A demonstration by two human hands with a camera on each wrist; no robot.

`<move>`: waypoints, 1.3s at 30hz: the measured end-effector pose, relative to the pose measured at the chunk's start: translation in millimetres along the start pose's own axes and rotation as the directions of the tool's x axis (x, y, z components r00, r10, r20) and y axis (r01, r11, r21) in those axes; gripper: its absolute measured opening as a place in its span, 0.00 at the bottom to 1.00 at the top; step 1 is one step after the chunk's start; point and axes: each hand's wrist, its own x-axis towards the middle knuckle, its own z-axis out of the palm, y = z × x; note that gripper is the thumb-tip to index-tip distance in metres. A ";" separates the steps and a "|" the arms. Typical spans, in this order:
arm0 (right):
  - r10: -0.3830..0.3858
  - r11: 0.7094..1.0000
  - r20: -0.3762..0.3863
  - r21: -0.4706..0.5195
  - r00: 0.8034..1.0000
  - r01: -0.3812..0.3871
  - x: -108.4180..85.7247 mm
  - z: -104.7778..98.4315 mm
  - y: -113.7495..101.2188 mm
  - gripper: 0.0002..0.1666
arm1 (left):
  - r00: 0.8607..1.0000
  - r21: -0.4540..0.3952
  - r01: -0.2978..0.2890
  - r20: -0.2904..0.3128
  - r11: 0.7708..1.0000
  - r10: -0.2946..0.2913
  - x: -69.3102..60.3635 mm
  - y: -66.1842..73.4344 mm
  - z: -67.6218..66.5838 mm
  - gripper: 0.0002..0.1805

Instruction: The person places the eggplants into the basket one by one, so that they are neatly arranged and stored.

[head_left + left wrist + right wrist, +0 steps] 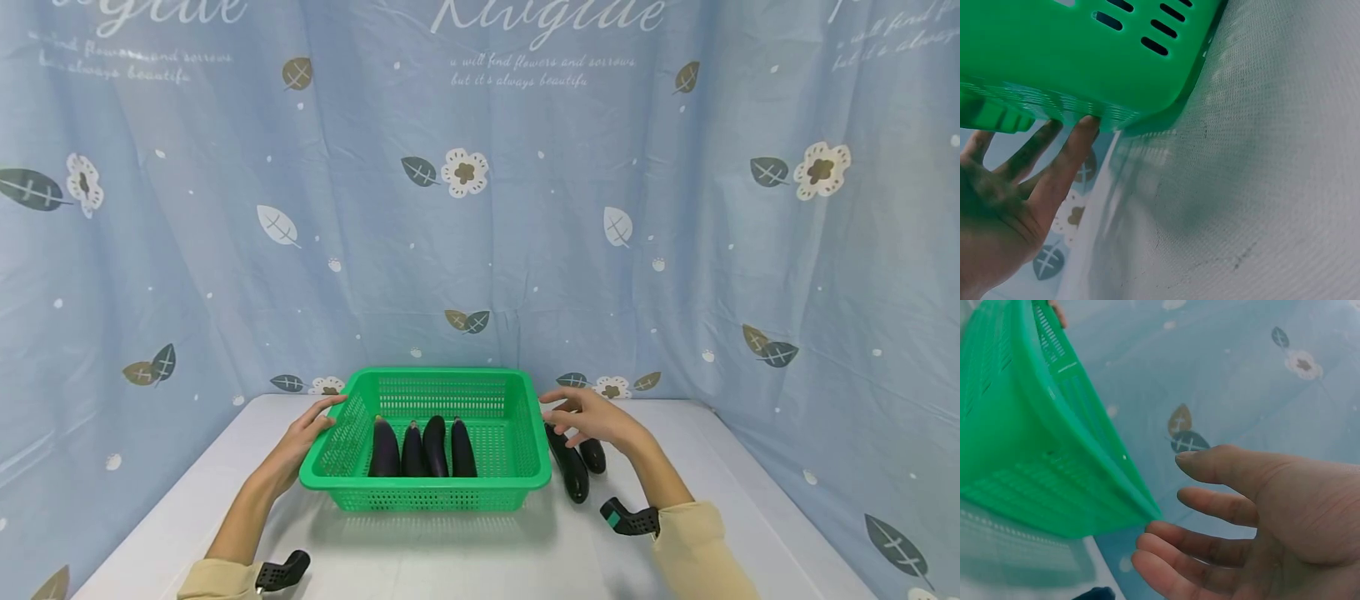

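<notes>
A green perforated basket holds several dark eggplants lying side by side. At its left rim is my left hand; in the left wrist view the outstretched fingers touch the outside of the basket. My right hand hovers by the right rim, above two more eggplants on the table. In the right wrist view that hand has loosely bent, spread fingers and holds nothing; whether a fingertip touches the basket cannot be told.
The white table carries the basket and the two loose eggplants. Behind and at both sides hangs a blue curtain with leaf and flower prints. A black strap device is on the right wrist, another on the left.
</notes>
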 end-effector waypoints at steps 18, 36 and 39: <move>0.045 0.998 -0.115 -0.031 0.992 -0.049 -14.9 -18.2 41.8 0.31 | 1.000 0.000 -0.005 0.007 1.000 0.005 -2.5 0.7 0.1 0.28; 0.127 0.990 -0.200 -0.037 0.972 -0.137 -23.9 -24.5 77.2 0.32 | 1.000 -0.022 0.008 -0.003 1.000 -0.008 0.4 1.7 -0.9 0.26; 0.140 0.987 -0.211 -0.048 0.968 -0.153 -22.9 -23.2 79.4 0.32 | 1.000 -0.011 0.006 0.009 1.000 -0.006 -0.3 2.7 -0.1 0.27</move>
